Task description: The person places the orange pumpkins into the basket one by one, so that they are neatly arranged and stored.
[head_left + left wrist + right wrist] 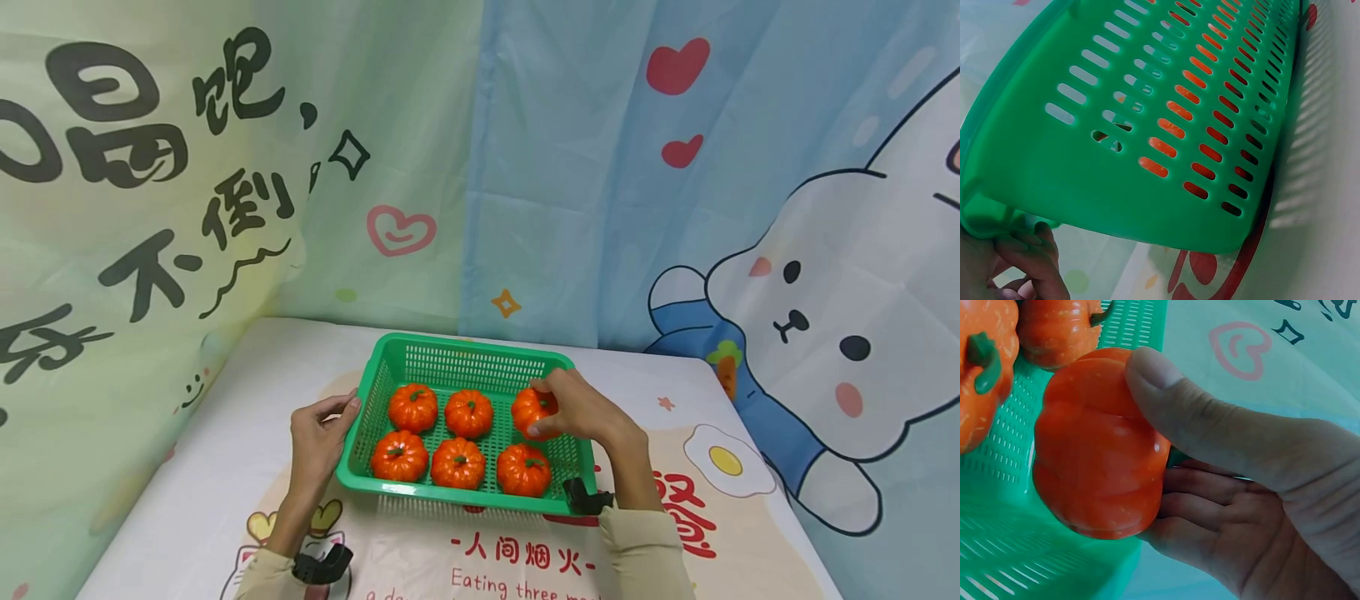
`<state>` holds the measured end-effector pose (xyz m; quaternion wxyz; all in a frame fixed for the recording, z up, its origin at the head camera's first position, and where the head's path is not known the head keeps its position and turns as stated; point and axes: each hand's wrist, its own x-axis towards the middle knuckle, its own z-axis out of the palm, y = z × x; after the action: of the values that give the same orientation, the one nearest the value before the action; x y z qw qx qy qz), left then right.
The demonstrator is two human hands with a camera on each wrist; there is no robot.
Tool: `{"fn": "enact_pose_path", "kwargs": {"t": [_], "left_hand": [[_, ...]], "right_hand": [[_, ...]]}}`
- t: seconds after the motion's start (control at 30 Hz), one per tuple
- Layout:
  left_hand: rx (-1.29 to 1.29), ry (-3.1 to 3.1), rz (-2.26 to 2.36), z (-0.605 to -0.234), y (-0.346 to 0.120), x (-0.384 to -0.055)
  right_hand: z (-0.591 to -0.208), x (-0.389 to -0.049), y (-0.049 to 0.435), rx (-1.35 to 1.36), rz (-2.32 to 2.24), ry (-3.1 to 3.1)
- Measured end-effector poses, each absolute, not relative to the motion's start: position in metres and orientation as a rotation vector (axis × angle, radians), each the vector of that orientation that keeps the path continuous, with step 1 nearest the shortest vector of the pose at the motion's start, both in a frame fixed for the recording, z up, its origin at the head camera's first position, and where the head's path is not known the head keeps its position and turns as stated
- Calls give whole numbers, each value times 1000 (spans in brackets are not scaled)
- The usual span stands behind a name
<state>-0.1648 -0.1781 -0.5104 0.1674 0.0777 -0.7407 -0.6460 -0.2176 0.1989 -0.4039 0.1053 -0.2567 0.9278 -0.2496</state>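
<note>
A green plastic basket [480, 495] with slotted walls stands on the table, holding several small orange pumpkins in two rows. At its left end, my left hand [317, 437] pinches the rim; in the left wrist view, the fingers of this left hand [1029, 262] show at the rim's corner, beside the slotted basket wall [1085, 187]. My right hand [585, 408] reaches over the right side and grips the back-right pumpkin [529, 410]. Up close in the right wrist view, thumb and fingers hold this glossy ribbed pumpkin [1100, 450] from opposite sides. Its stem is mostly hidden by the hand.
The front-right pumpkin [523, 471] lies just before the held one. Other pumpkins, such as the front-left one [400, 457], fill the basket's left and middle. A printed cloth covers the table [420, 550]. Behind it hangs a printed curtain [540, 208].
</note>
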Motion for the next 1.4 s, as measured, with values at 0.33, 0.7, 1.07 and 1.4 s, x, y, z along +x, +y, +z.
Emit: {"fn": "enact_pose_path", "kwargs": {"t": [0.33,0.7,1.07,1.4], "left_hand": [[209,-2093,-1849,-511,-178,-164],[203,-2077,-1862,-511,-178,-162],[189,-2076,-1861,-510,-176,-161],[181,-2072,-1867,-509,-176,-159]], "right_hand": [[-413,-226,193,-723,-713,2721],[-420,-237,190,-795,-691,2693],[-431,-247,187,-826,-674,2663],[-484,-278,202,-863,-648,2660]]}}
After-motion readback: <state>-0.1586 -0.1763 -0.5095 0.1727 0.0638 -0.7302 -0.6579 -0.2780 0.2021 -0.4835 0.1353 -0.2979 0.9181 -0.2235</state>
